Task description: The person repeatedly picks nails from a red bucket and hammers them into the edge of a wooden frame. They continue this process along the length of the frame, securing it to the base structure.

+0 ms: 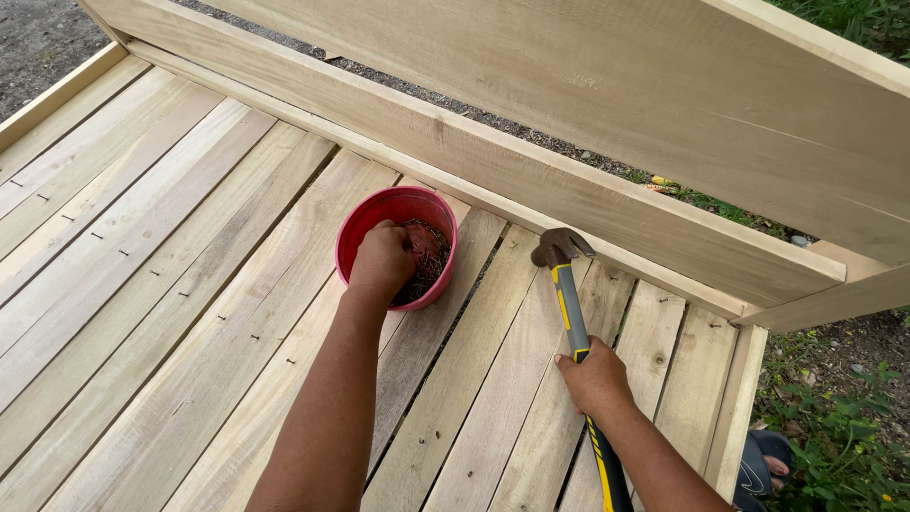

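- Surface: a slatted bench (161, 313) of pale, unfinished wooden planks, laid side by side with narrow gaps; small dark nail heads show in rows across the slats.
- Back: two broad backrest boards (588, 123) of the same pale wood rise along the far edge, with a gap between them through which gravel shows.
- Surroundings: outdoors; grey gravel ground (38, 38) at upper left, green weeds (834, 436) at lower right and upper right.
- A foot in a dark sandal (768, 460) shows beside the bench's right end, on the ground.
- Container: a round red plastic bowl (365, 223) stands on the slats near the backrest, holding a dark tangle of nails (431, 270). No labels or signs visible.
- Left hand (382, 261): reaches into the bowl, fingers curled down among the nails; whether it has any pinched cannot be told.
- Right hand (595, 379): clenched around the yellow-and-black handle of a claw hammer (566, 294), about mid-handle.
- Hammer head rests near the lower backrest board, just right of the bowl, apart from it.
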`<state>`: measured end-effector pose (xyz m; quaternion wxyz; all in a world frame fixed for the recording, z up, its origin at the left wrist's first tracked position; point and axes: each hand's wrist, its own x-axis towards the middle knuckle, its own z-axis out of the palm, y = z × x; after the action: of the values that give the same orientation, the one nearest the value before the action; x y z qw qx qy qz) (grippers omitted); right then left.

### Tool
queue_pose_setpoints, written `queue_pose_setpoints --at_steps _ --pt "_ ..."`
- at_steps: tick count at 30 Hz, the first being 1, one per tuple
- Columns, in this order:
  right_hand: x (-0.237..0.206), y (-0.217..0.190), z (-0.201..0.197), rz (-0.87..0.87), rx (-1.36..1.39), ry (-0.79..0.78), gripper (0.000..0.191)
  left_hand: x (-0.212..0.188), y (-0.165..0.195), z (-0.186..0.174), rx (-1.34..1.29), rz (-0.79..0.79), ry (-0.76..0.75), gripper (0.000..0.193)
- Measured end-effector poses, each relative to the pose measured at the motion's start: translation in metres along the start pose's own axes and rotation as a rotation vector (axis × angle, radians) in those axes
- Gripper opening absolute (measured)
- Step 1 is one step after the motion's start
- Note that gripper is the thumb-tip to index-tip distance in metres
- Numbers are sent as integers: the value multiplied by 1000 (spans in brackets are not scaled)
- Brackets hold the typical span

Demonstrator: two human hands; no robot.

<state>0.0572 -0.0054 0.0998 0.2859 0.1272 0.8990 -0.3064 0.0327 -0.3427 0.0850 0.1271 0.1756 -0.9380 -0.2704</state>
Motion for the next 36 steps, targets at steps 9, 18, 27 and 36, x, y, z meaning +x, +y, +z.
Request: queue_pose_setpoints --at_steps 9,18,27,36 --pt "0 2 -2 -8 21 -6 46 1 42 19 -583 -257 -76 9" --pt "4 5 -3 2 89 -20 44 23 78 10 -1661 -289 -79 6" --pt "13 7 0 44 34 -34 50 40 141 83 -734 -304 -213 21" --pt "12 5 -3 35 84 -48 44 40 111 153 -646 -162 37 12"
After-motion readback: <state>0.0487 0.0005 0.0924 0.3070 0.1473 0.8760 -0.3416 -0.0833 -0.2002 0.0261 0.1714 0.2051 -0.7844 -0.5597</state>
